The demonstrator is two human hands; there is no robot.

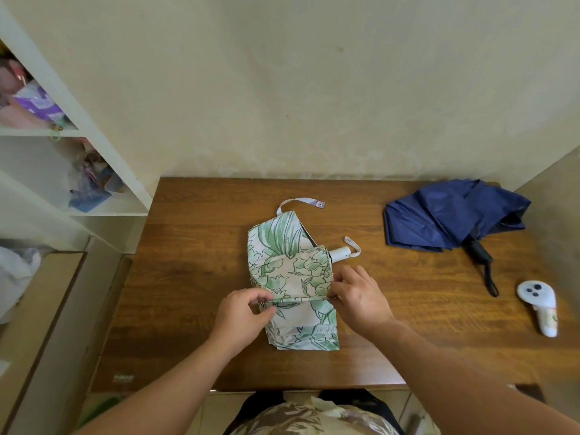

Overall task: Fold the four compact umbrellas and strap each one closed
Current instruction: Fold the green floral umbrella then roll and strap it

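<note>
A white umbrella with green flower print lies collapsed in the middle of the wooden table, its canopy partly flattened into folds. Its white handle with a wrist loop points right, and its closing strap sticks out loose at the far end. My left hand pinches a canopy fold at its left edge. My right hand pinches the same fold at its right edge. A navy blue umbrella lies loose and unfolded at the back right, its black handle pointing toward me.
A white handheld controller lies near the table's right edge. A white shelf unit holding bags stands at the left. A plain wall rises behind the table. A lower surface with a white bag sits at the far left.
</note>
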